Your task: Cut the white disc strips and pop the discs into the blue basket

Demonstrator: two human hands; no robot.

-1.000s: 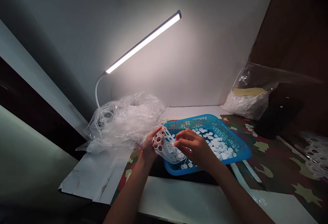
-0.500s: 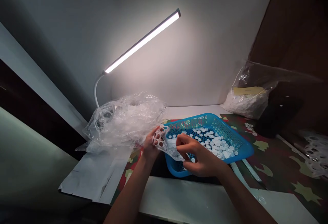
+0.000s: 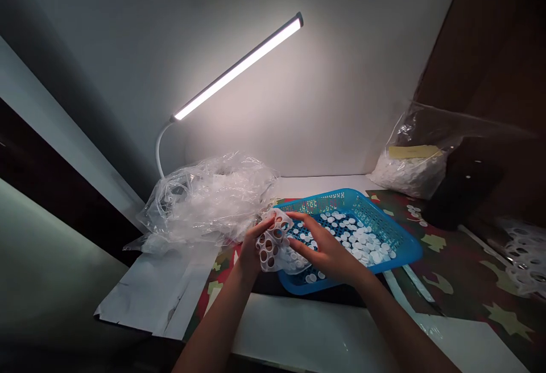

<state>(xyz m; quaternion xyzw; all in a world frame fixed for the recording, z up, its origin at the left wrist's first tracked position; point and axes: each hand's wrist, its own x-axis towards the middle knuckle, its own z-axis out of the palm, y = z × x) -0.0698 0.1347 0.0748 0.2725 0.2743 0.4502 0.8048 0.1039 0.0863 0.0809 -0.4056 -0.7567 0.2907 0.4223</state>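
My left hand (image 3: 251, 248) grips the left side of a translucent white plastic sheet (image 3: 269, 246) punched with round holes. At the sheet's right edge, the thumb and fingertips of my right hand (image 3: 326, 248) close on it. Part of the sheet hangs low, over the near left corner of a blue plastic basket (image 3: 298, 290). Many small white discs (image 3: 362, 242) lie in the basket, heaped toward its right side. The tips of my left fingers are partly hidden behind the sheet.
A crumpled clear plastic bag (image 3: 209, 197) lies left, behind paper sheets (image 3: 149, 293). A lit lamp (image 3: 239, 69) hangs overhead. At the back right stands a clear bag of white pieces (image 3: 409, 174); more perforated scraps (image 3: 526, 259) lie far right. Loose discs (image 3: 416, 214) rest on the patterned cloth.
My right hand has opened from a tight pinch and moved to the sheet's upper right edge. The sheet has turned, showing more of its holes toward me.
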